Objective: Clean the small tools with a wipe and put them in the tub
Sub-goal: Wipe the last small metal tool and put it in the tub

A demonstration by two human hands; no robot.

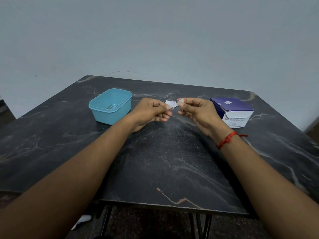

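Observation:
Both hands are raised above the middle of the dark marbled table (165, 161). My left hand (151, 109) and my right hand (195, 109) each pinch one side of a small white wipe packet (170, 104), held between thumb and forefinger. A thin dark edge shows along the packet's lower side; I cannot tell what it is. To the left stands a light blue plastic tub (110, 106) with a metal tool (112, 106) lying inside it.
A purple and white box of alcohol swabs (231, 111) sits open at the right of the table. A red thread bracelet (227, 138) is on my right wrist. A grey wall rises behind the table's far edge. Something white (82, 220) lies on the floor, bottom left.

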